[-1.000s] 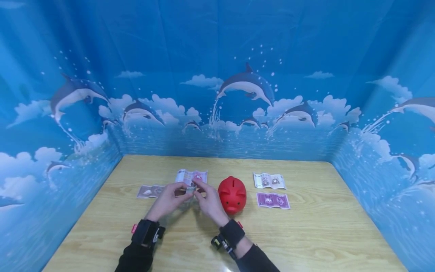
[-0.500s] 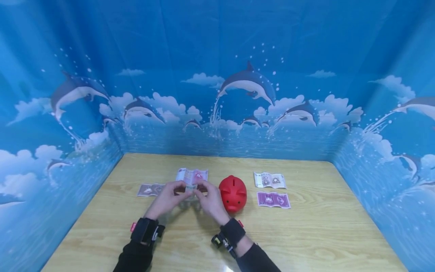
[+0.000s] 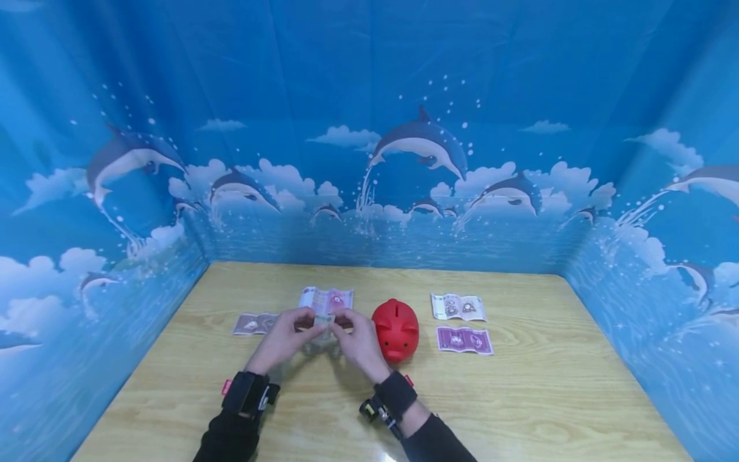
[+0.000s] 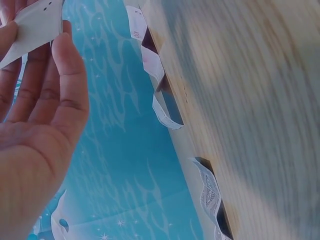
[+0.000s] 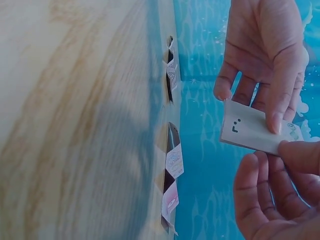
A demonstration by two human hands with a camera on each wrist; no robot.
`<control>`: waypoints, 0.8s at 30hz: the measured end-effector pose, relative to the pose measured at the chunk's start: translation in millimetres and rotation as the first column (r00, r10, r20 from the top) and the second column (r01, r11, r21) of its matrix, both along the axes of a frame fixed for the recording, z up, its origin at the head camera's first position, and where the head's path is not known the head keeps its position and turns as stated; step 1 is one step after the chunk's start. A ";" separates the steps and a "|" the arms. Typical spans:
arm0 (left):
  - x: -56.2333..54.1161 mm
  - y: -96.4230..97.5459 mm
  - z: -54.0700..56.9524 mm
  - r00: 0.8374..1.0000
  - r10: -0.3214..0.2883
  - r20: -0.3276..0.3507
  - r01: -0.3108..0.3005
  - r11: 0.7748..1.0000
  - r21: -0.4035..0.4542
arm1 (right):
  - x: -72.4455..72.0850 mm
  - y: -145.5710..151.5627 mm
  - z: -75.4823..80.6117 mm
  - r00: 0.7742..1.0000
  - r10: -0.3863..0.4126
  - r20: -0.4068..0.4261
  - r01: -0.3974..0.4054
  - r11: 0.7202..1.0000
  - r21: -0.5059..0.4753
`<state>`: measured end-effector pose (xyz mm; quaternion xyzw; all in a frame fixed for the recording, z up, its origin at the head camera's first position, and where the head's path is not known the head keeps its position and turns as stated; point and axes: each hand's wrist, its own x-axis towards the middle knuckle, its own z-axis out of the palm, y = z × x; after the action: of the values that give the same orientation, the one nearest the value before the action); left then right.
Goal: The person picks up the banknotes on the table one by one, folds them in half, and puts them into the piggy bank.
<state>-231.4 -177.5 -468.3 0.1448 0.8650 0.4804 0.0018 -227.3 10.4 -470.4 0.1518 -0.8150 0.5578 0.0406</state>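
A small folded banknote (image 3: 324, 319) is held up between both hands, left of a red piggy bank (image 3: 395, 330). My left hand (image 3: 288, 337) pinches its left end and my right hand (image 3: 359, 341) its right end, thumbs toward me in the head view. In the right wrist view the folded note (image 5: 250, 125) is a pale, compact rectangle with dark dots on it, the right hand (image 5: 280, 200) below and the left hand (image 5: 270, 50) above. In the left wrist view, the left hand (image 4: 45, 105) shows its palm, with the pale note (image 4: 37, 30) at the fingertips.
Behind the hands lies a pink-white banknote (image 3: 326, 299), with a grey-brown one (image 3: 254, 324) at the left. Right of the piggy bank are a pale banknote (image 3: 458, 307) and a purple one (image 3: 464, 340). A dolphin-printed curtain (image 3: 369, 231) surrounds the wooden table (image 3: 519, 398).
The right index finger, raised over the note a second ago, has come down onto its right end. The note now spans level between both hands. The hands have otherwise barely moved.
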 end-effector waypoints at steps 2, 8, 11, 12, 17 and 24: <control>0.2 0.0 -0.2 1.000 0.004 -0.003 -0.004 1.000 0.003 | -0.3 0.1 0.1 1.000 0.003 0.002 -0.003 1.000 0.004; 1.5 0.4 2.2 1.000 -0.003 -0.009 0.003 1.000 -0.005 | -1.4 -0.7 -1.1 0.999 0.018 -0.028 -0.017 1.000 0.022; 2.0 0.2 2.6 1.000 -0.009 -0.005 0.009 1.000 -0.011 | -1.3 -1.0 -1.7 0.999 0.025 -0.045 -0.025 0.999 0.020; 2.2 0.5 2.8 1.000 -0.006 -0.001 0.006 1.000 -0.011 | -1.1 -1.0 -1.7 0.999 0.027 -0.039 -0.026 0.999 0.019; 2.6 1.2 2.1 1.000 0.000 0.009 0.000 1.000 -0.010 | -0.8 -1.1 -3.1 1.000 0.015 -0.026 -0.014 1.000 0.018; 2.3 4.5 3.4 0.999 0.052 0.001 -0.052 0.999 -0.007 | -1.3 -3.1 -3.2 0.998 -0.050 -0.036 0.050 0.998 -0.027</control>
<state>-229.1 -173.0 -464.9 0.1220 0.8702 0.4773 -0.0097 -228.7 7.3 -473.6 0.1411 -0.8103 0.5643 0.0715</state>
